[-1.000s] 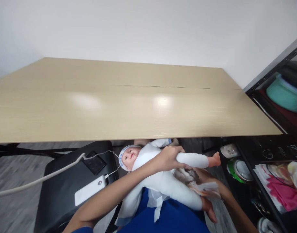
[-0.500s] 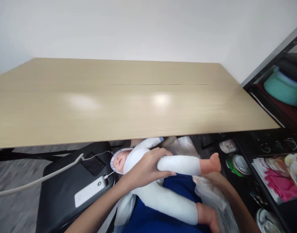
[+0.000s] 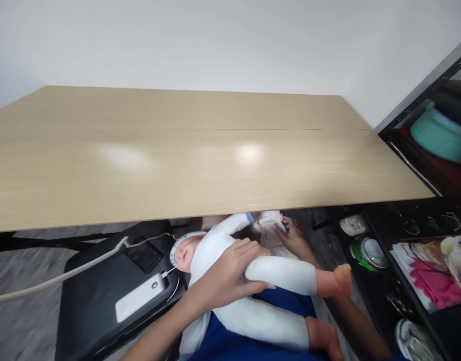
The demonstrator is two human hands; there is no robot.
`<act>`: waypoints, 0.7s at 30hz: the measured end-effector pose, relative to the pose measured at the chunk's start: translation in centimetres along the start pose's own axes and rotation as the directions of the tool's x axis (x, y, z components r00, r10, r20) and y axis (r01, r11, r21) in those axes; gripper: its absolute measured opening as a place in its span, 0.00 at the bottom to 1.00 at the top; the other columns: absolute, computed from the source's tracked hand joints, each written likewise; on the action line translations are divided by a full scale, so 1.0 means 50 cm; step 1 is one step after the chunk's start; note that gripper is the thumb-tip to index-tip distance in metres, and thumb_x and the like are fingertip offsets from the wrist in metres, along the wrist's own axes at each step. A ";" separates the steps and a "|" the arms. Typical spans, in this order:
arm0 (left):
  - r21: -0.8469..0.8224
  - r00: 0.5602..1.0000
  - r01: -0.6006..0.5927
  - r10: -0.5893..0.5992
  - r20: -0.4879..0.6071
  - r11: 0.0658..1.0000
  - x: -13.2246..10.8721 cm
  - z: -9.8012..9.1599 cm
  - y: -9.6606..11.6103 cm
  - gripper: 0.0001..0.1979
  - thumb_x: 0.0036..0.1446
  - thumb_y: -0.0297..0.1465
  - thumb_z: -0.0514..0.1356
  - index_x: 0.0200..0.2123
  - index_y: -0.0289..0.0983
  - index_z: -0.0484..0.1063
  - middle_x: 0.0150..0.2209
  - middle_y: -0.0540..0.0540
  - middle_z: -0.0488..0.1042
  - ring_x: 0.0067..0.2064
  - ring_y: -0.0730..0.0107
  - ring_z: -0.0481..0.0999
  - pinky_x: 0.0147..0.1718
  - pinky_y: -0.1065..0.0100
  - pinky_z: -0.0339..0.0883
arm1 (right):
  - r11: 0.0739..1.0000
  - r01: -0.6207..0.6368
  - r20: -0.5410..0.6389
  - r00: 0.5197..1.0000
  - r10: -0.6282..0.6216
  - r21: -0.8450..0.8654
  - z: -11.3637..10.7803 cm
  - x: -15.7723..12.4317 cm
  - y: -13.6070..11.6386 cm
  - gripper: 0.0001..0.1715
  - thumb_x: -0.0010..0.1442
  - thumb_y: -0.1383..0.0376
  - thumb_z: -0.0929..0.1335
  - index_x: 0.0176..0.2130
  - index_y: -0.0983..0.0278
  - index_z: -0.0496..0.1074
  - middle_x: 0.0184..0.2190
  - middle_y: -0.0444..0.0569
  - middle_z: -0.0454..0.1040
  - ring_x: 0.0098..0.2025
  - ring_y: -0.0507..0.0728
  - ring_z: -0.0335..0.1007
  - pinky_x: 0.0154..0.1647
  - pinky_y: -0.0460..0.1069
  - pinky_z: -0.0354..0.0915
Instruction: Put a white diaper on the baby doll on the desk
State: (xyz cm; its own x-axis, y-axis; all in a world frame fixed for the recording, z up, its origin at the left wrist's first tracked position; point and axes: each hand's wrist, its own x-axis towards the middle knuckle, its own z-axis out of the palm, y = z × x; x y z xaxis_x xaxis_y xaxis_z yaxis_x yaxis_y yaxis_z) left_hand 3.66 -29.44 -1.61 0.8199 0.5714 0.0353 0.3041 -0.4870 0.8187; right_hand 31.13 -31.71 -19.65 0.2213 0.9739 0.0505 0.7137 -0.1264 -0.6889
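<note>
A baby doll (image 3: 211, 250) in a white body suit and patterned cap lies on its back across my lap, head to the left and bare feet to the right. My left hand (image 3: 241, 271) is wrapped round the top of its upper leg. Beyond the doll, under the table edge, my right hand (image 3: 293, 240) has its fingers closed on a white crumpled bundle (image 3: 270, 228). Whether that is plastic or cloth I cannot tell. The doll's raised arm reaches close to the bundle, and part of the bundle is hidden behind the leg.
A wooden tabletop (image 3: 200, 165) spans the view above my lap. On a black seat (image 3: 91, 281) at left lie a white power bank (image 3: 140, 297), a dark phone (image 3: 144, 254) and a pale cable (image 3: 72, 276). A black shelf (image 3: 388, 235) with jars and a pink cloth (image 3: 435, 286) stands at right.
My right hand has moved forward and left from beside the doll's feet to the white bundle. The clear plastic by that forearm is gone from there. The doll's upper leg has shifted slightly right and down.
</note>
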 end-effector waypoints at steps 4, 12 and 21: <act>0.049 0.999 -0.032 0.030 0.043 0.998 0.003 0.006 0.000 0.18 0.71 0.47 0.67 0.54 0.42 0.77 0.47 0.46 0.81 0.48 0.53 0.78 0.50 0.57 0.69 | 0.996 0.082 -0.051 0.995 -0.084 -0.045 -0.005 -0.018 -0.016 0.34 0.73 0.44 0.68 0.67 0.61 0.72 0.67 0.64 0.74 0.69 0.74 0.69 0.73 0.70 0.64; 0.049 0.998 -0.065 0.064 0.011 0.997 -0.001 -0.003 0.001 0.19 0.69 0.46 0.71 0.54 0.42 0.76 0.46 0.47 0.81 0.46 0.56 0.78 0.49 0.59 0.68 | 0.959 0.198 0.231 0.961 -0.150 -0.201 0.056 0.084 -0.090 0.28 0.77 0.54 0.66 0.68 0.65 0.73 0.71 0.62 0.71 0.74 0.69 0.61 0.76 0.61 0.58; 0.043 0.998 -0.058 0.058 -0.011 0.997 -0.007 -0.003 -0.002 0.20 0.69 0.44 0.71 0.57 0.42 0.75 0.49 0.47 0.82 0.50 0.56 0.79 0.51 0.59 0.69 | 0.956 0.130 0.296 0.954 -0.048 -0.264 0.065 0.028 -0.071 0.42 0.73 0.54 0.70 0.79 0.58 0.61 0.82 0.56 0.57 0.82 0.73 0.49 0.78 0.68 0.55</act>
State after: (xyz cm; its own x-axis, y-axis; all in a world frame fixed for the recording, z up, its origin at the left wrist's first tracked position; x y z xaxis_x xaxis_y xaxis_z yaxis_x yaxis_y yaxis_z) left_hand 3.27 -29.50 -1.60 0.8310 0.5490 0.0893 0.2768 -0.5475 0.7897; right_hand 26.75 -29.31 -19.49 -0.0196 0.9909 -0.1332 0.8862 -0.0444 -0.4611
